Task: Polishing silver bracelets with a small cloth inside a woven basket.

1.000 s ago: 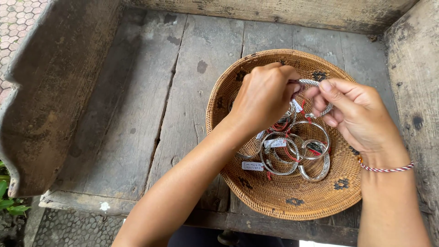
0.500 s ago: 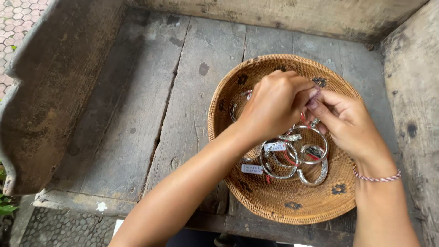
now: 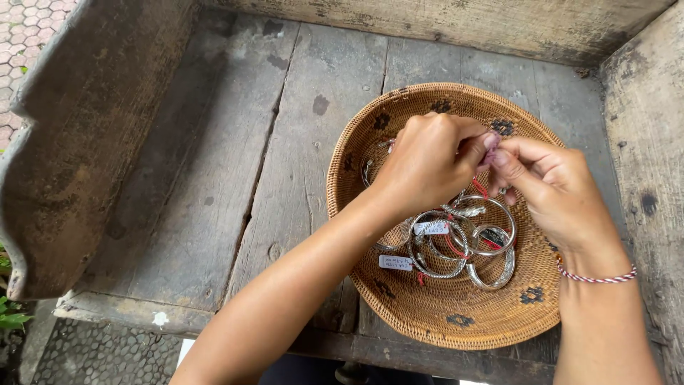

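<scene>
Woven rattan makes the round basket (image 3: 370, 285), which sits on a grey wooden bench (image 3: 235, 178) with raised sides. Both hands meet above the basket, at about 1 o'clock from its middle. The left hand (image 3: 427, 160) is closed in a loose fist, thumb against forefinger, and the right hand (image 3: 552, 189) pinches with its fingertips right next to it, so the two touch. Between them is something small; it is perhaps a tag or a thin string of one bracelet, but the fingers cover it and I cannot tell.

Below the hands, at about 5 o'clock, a heap of silver bangles (image 3: 463, 242) lies on the basket bottom, several with red thread and small white paper tags (image 3: 395, 262). More bangles lie at 10 o'clock, half hidden behind the left hand.

As for progress, most pieces lie loose in the basket and only one small thing is in the hands, so I judge the handling is somewhere in the middle, not near an end.

A red and white cord bracelet (image 3: 597, 276) is on the right wrist. Both forearms are cut off by the lower edge.
</scene>
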